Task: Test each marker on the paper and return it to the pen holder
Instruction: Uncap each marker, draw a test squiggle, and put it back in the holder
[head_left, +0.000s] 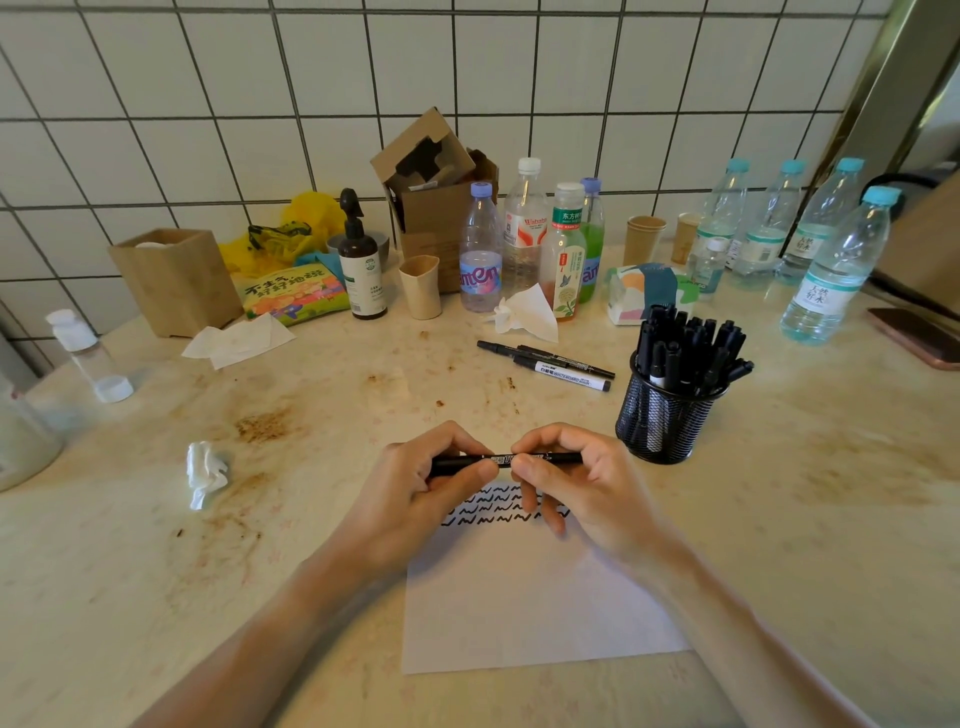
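Note:
A black marker (503, 459) lies level between both hands above the top of the white paper (530, 608). My left hand (415, 493) grips its left end with curled fingers and thumb. My right hand (576, 483) pinches its right half. Rows of black squiggles (493, 512) mark the paper's upper edge, partly hidden by my fingers. The black mesh pen holder (662, 421) stands to the right of my hands, packed with several black markers. Three more markers (550, 361) lie loose on the counter behind my hands.
A crumpled tissue (207, 473) lies left of my hands. Along the tiled wall stand several bottles (524, 234), paper cups (644, 239), a cardboard box (436, 202), a wooden box (176, 280) and a pump bottle (361, 270). A phone (917, 338) lies at the far right.

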